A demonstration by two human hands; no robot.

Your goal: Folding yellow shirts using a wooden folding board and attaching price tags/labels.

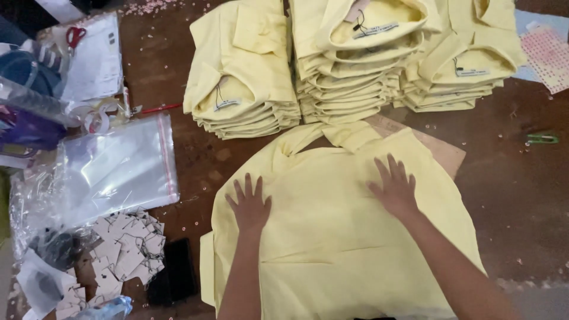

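A pale yellow shirt (pixel 332 237) lies spread face down on the brown table, its collar toward the far side. My left hand (pixel 250 204) rests flat on its left part, fingers apart. My right hand (pixel 394 186) presses flat on its right shoulder area, fingers spread. A brown cardboard sheet (pixel 441 151) pokes out from under the shirt's upper right edge. Neither hand holds anything.
Three stacks of folded yellow shirts (pixel 349 65) stand at the far side. Clear plastic bags (pixel 118 169) lie left, with a heap of paper tags (pixel 127 246) and a black phone (pixel 178 269) below. Red scissors (pixel 75 35) sit far left, a green clip (pixel 542 139) right.
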